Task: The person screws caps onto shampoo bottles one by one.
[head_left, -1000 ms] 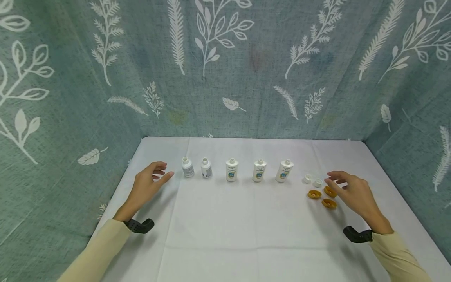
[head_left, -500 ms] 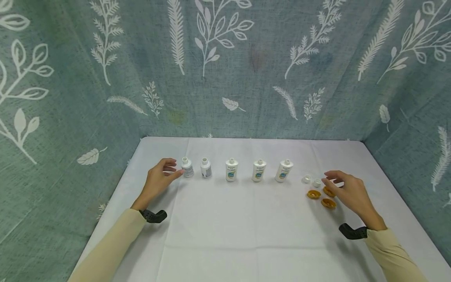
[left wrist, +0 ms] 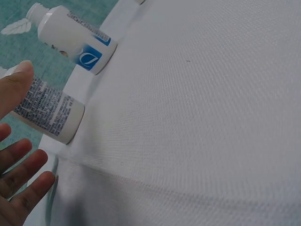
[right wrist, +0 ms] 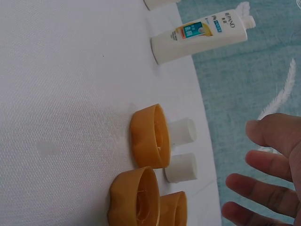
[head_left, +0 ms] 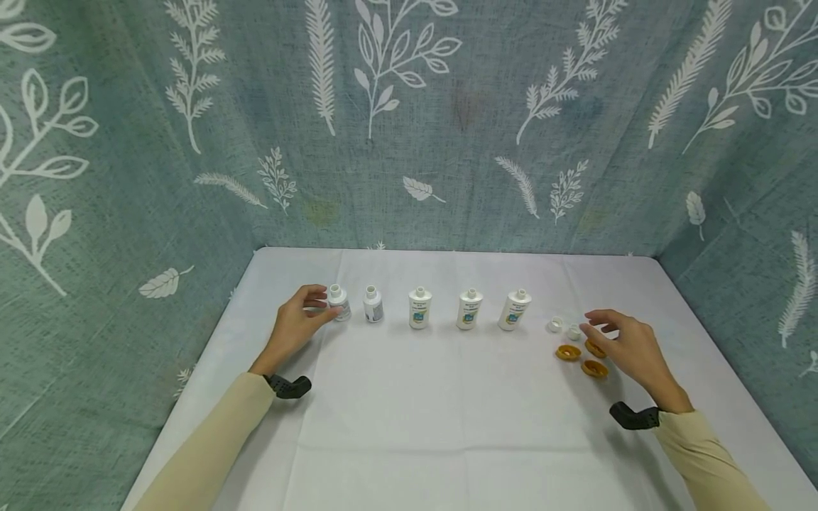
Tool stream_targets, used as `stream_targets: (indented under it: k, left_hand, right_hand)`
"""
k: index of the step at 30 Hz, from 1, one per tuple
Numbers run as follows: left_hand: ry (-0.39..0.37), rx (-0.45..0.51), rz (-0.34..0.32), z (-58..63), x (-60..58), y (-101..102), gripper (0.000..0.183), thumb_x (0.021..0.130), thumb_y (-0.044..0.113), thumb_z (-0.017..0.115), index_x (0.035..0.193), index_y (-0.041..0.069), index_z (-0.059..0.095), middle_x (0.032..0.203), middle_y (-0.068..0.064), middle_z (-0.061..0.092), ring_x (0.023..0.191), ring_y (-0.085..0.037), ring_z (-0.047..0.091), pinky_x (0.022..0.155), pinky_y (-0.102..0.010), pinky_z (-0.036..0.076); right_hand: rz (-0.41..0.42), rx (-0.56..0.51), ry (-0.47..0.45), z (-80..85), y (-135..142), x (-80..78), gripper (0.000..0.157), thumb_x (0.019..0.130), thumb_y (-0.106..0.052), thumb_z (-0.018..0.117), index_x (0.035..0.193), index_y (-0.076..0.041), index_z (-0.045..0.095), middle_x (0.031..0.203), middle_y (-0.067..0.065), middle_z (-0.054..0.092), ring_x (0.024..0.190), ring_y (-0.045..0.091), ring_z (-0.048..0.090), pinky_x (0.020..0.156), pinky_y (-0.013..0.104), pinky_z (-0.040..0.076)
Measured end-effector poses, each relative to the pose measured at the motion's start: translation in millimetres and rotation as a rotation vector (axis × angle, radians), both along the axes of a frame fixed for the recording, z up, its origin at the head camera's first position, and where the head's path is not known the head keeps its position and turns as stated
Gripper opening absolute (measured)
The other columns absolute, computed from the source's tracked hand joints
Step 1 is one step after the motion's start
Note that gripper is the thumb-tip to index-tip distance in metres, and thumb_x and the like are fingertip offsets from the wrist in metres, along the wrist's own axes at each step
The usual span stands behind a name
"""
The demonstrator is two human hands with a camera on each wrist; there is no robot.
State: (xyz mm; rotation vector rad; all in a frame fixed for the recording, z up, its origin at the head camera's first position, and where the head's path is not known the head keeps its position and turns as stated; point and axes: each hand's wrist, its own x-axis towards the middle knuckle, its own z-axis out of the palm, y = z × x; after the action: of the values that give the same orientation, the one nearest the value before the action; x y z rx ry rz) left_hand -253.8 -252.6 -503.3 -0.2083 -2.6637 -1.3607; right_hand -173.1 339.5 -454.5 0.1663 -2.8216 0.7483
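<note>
At the left end of the row stands a small white bottle, uncapped and upright. My left hand is beside it, thumb in front; in the left wrist view the fingers are spread and the thumb overlaps the bottle's printed side. Whether it touches is unclear. Over the right side, my right hand hovers with loosely bent fingers, holding nothing visible. Below and beside it lie two white caps and three orange-brown caps, seen closer in the right wrist view as a ridged orange cap and a white cap.
A second small white bottle stands right of the first. Three larger white bottles with open necks continue the row, including the middle one and the rightmost one. Patterned green cloth surrounds the white table.
My left hand has moved right and slightly away from me, up to the leftmost bottle. My right hand has drifted slightly left over the caps. Bottles and caps stay put.
</note>
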Motion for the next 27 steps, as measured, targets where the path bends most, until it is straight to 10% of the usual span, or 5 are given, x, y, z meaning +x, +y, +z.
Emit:
stream_targets:
  k: [27]
  left_hand:
    - [0.042,-0.030,0.007,-5.2,-2.9,6.3,0.061,0.091,0.046,0.078,0.136,0.008,0.061,0.120,-0.013,0.069,0.109,-0.027,0.066,0.089,-0.043,0.056]
  right_hand:
    - [0.047,-0.052,-0.039,3.1,-34.3,0.4,0.036,0.099,-0.025,0.072,0.127,-0.002,0.068,0.112,0.019,0.071,0.093,0.036,0.068,0.076,0.052,0.060]
